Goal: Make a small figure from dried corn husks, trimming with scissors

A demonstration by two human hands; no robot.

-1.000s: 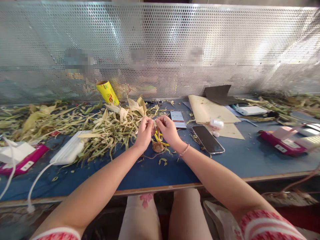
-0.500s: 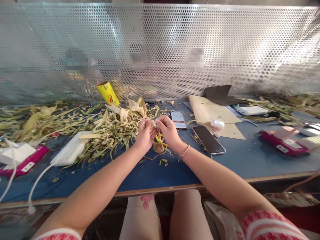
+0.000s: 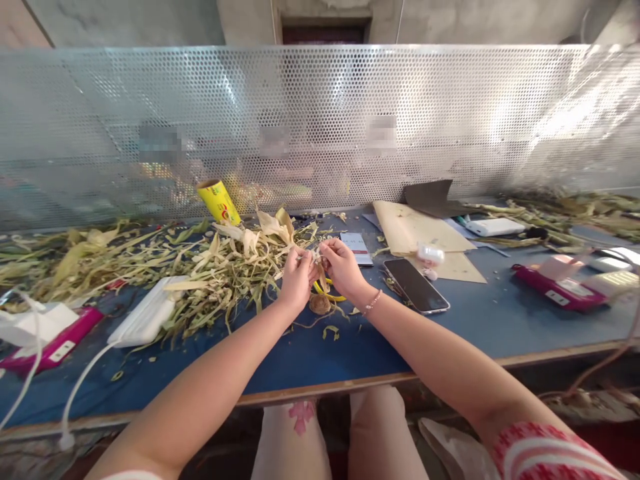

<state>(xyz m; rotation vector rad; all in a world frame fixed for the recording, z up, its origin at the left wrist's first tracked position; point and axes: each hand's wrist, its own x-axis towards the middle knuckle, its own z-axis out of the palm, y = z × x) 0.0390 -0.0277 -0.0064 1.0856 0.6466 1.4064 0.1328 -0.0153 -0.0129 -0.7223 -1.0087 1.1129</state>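
Note:
My left hand (image 3: 296, 283) and my right hand (image 3: 345, 270) meet above the middle of the table. Thumb and fingers of both are pinched around a small pale piece (image 3: 316, 255), too small to name for certain. Just below the fingertips lie a round brown lump (image 3: 320, 305) and a curved yellow thing (image 3: 333, 297), partly hidden by my hands. Beside my left hand spreads a heap of dry, husk-like leaf strips (image 3: 215, 280), with broad pale leaves (image 3: 273, 227) on top.
A yellow tube (image 3: 219, 202) leans behind the heap, before a perforated metal screen (image 3: 320, 87). On the left are a white power strip (image 3: 147, 313) and a magenta device (image 3: 65, 343). A phone (image 3: 416, 285), tan paper (image 3: 405, 227), an earbud case (image 3: 430, 254) and another magenta device (image 3: 555, 288) lie rightward.
The head view has tilted up a little, so the scene sits lower and more wall shows above the screen. Both hands stay together at the pale piece, fingers slightly shifted.

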